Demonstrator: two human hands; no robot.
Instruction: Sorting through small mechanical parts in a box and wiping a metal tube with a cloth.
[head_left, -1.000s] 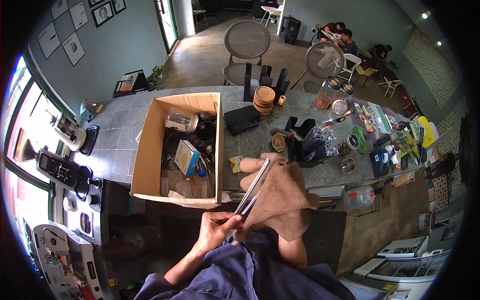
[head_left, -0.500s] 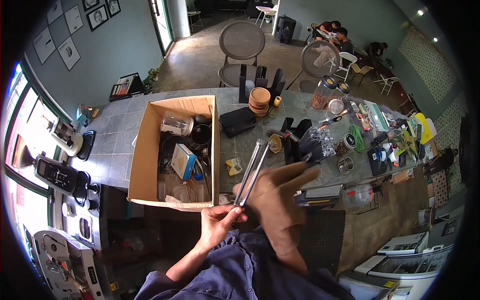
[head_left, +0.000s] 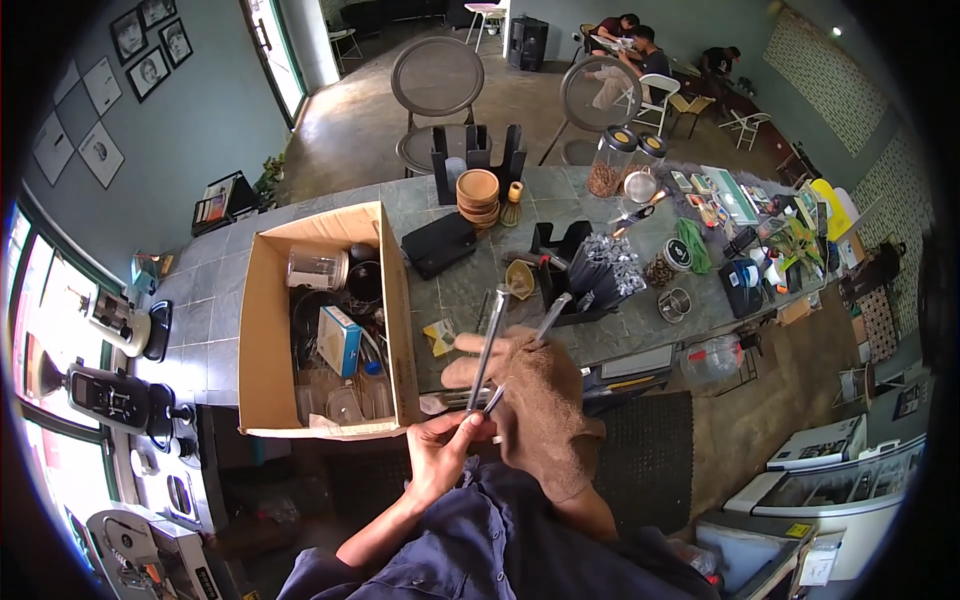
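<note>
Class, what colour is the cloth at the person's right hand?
The cloth is brown; the head view shows it.

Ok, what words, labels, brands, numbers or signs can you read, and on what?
None I can quote.
Blue-and-white box: too small.
Yellow packet: too small.
Wall poster: blurred.
Yellow sticker, lower right: too small.
Metal tongs, brown cloth: no writing visible.

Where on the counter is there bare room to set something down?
The widest bare patch of counter lies between the pale machine and cardboard box. A smaller one lies between the black case and yellow packet, left of the tongs. It's crowded rightward from the wrapped bundle.
</note>
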